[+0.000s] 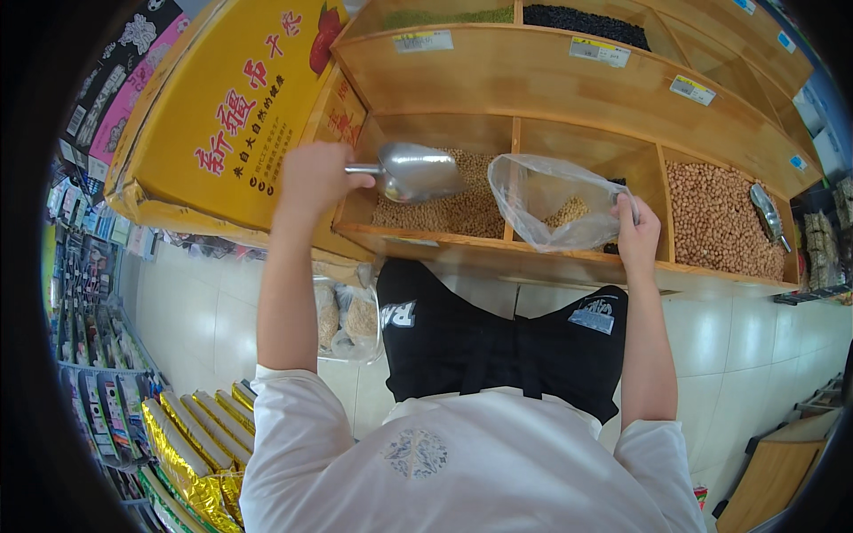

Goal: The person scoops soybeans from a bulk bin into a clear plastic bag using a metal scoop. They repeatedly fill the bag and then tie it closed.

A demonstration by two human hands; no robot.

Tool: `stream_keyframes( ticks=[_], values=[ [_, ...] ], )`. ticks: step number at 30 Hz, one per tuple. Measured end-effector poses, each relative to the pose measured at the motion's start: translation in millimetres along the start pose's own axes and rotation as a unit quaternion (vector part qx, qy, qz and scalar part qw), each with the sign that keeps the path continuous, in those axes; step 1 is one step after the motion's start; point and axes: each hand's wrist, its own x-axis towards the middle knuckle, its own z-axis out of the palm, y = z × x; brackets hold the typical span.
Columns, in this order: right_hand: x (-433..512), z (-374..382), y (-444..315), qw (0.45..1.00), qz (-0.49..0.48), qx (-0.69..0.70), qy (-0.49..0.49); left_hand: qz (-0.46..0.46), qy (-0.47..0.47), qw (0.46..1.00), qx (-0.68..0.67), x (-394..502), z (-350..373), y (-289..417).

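Note:
My left hand (318, 178) grips the handle of a metal scoop (423, 173) above a wooden compartment of soybeans (460, 216). Whether the scoop carries anything cannot be made out. In my right hand (641, 230) is the rim of a clear plastic bag (530, 223), its mouth wide and facing up. Some pale beans (568, 212) lie inside the bag. It hangs over the middle compartment and hides most of what is there; a little of something black shows beside it.
To the right, a compartment of peanuts (720, 220) has another metal scoop (766, 212) lying in it. Green beans (450, 18) and black beans (586, 25) fill bins in the row behind. A yellow cardboard carton (220, 120) flanks the bins at left. Gold-wrapped packs (193, 446) stand at lower left.

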Motion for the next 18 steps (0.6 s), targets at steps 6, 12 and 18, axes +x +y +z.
stream_keyframes(
  ticks=[6, 12, 18],
  values=[
    [2, -1, 2, 1.000, 0.005, -0.012, -0.011, -0.006, -0.067, 0.997, -0.042, 18, 111, 26],
    [1, -1, 1, 1.000, 0.013, 0.002, -0.010, -0.040, -0.136, 0.976, -0.166, 23, 155, 32],
    [1, 0, -2, 1.000, 0.021, 0.000, -0.010, -0.092, -0.179, 0.945, -0.258, 20, 162, 17]
  ],
)
